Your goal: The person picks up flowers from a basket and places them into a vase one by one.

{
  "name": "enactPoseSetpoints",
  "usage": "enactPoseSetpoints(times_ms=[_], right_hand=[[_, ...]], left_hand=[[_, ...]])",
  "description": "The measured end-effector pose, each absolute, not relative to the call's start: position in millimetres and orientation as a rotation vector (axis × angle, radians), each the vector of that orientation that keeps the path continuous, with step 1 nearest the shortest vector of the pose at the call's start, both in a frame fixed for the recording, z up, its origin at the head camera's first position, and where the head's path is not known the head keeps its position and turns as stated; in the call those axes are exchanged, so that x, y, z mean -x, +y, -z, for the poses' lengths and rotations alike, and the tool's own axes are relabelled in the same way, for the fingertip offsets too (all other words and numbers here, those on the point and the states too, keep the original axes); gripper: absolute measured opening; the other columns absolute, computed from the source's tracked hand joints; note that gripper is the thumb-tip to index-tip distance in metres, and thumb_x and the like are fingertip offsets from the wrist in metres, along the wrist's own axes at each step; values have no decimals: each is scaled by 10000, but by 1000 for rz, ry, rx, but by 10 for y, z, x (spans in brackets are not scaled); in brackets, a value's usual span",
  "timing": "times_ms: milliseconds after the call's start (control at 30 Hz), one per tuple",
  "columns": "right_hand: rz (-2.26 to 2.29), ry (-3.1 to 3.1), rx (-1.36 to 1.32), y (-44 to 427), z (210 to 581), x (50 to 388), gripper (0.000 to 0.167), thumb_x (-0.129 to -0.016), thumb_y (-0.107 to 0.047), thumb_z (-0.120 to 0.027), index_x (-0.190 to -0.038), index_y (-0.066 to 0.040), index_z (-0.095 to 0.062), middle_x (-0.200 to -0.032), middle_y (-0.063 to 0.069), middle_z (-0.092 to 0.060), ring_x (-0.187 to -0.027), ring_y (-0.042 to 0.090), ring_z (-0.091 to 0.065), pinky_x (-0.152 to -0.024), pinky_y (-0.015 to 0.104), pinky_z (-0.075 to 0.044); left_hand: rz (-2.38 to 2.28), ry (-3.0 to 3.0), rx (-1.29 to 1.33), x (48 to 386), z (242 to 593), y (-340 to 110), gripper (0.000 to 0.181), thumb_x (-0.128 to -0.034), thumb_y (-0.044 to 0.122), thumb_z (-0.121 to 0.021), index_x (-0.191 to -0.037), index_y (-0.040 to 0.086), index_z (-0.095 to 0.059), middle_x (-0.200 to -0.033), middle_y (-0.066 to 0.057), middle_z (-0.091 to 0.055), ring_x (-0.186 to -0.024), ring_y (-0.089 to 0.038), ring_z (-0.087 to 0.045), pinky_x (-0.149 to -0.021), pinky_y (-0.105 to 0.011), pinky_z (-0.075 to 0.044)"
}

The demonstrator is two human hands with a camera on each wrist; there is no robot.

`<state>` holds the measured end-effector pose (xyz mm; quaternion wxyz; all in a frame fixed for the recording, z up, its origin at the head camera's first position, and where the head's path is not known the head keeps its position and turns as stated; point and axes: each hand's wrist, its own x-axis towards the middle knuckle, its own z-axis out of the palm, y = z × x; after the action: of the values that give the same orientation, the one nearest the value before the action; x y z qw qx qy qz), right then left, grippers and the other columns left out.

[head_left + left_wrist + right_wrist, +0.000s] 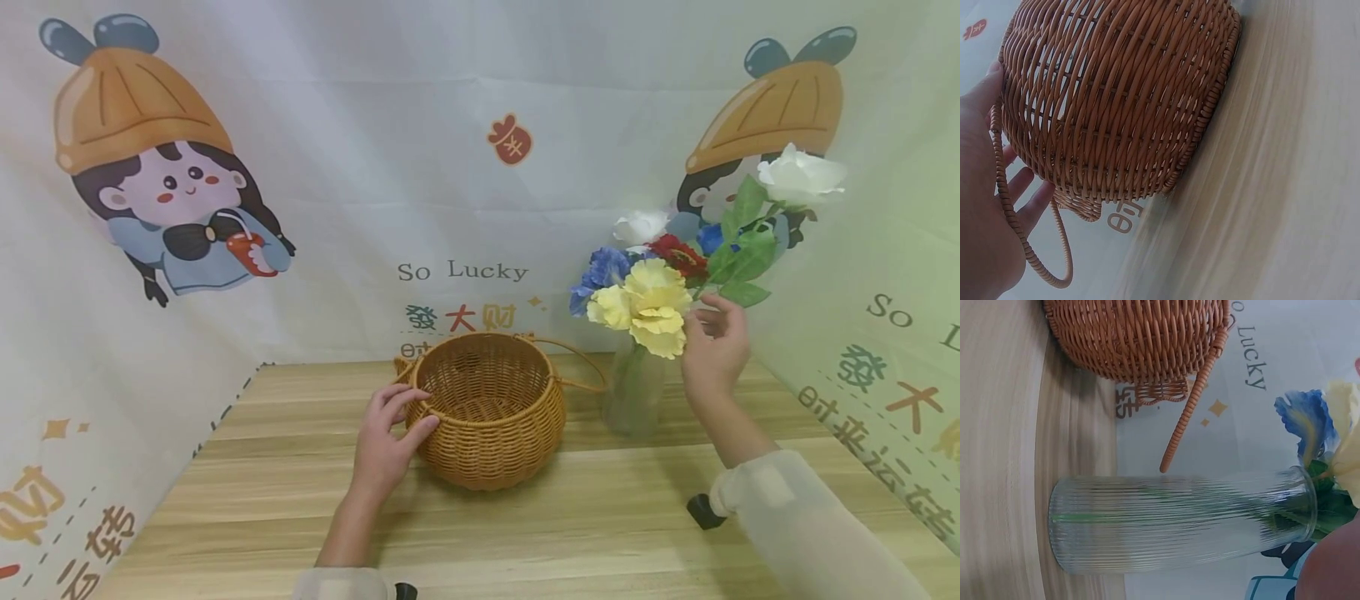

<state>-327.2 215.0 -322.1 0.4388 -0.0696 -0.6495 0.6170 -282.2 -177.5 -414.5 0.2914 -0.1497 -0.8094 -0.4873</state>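
Note:
A round brown wicker basket stands on the wooden table, its mouth upward. My left hand holds its left rim, thumb at the front; in the left wrist view the left hand is beside the woven side, with a loop handle hanging past the fingers. To the right, a clear ribbed glass vase holds artificial flowers: yellow, blue, red and white. My right hand pinches the stem of a tall white rose by the vase mouth. Only part of this hand shows in the right wrist view.
A second handle of the basket sticks out toward the vase. Behind and at both sides hangs a white printed cloth with cartoon figures and lettering. The wooden table extends in front of the basket and vase.

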Motion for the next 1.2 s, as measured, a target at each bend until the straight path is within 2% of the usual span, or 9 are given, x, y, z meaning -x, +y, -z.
enactPoseSetpoints(times_ms=[167,300,600,833,1000,1200], right_hand=[[-1622,-1580,128,2148,3205,3183,240,-890,-7,-661,-1083,-149,-639,-883,-63,-611,-780,85,-546,-640,185,-476],[-1675,-1558,91,2134,3199,3125,227,-891,6,-664,-1072,-129,-641,-884,-22,-611,-745,99,-542,-577,168,-477],[-1676,-1577,57,2116,3223,3031,249,-881,52,-611,-1063,-116,-636,-908,40,-622,-728,109,-538,-551,157,-477],[-1734,-1550,47,2155,3266,2987,243,-881,47,-633,-1081,-92,-638,-887,-7,-618,-732,108,-550,-564,154,-485],[-1745,-1524,38,2179,3293,2954,246,-871,58,-642,-1045,-117,-646,-889,22,-626,-699,115,-554,-543,157,-478],[-1743,-1524,30,2198,3307,2884,225,-879,46,-654,-1057,-92,-645,-878,10,-627,-707,112,-580,-556,159,-482]], left_hand=[[1306,-2153,396,2808,4136,-1774,312,-841,235,-781,-1097,79,-693,-1263,-107,-517,-1193,-249,-472,-908,-464,-485],[1315,-2151,396,2807,4137,-1780,320,-842,236,-780,-1101,69,-691,-1263,-106,-515,-1191,-250,-471,-907,-478,-484],[1316,-2148,406,2819,4149,-1783,309,-843,241,-780,-1095,85,-694,-1259,-103,-517,-1191,-249,-470,-906,-491,-483],[1315,-2145,414,2816,4138,-1774,316,-843,248,-779,-1097,82,-693,-1260,-102,-520,-1189,-247,-472,-907,-479,-482],[1322,-2148,413,2817,4129,-1772,332,-844,255,-778,-1104,67,-690,-1263,-100,-516,-1191,-246,-470,-913,-479,-479],[1326,-2151,407,2820,4130,-1776,322,-843,251,-779,-1099,75,-692,-1268,-114,-514,-1194,-253,-468,-912,-492,-478]])
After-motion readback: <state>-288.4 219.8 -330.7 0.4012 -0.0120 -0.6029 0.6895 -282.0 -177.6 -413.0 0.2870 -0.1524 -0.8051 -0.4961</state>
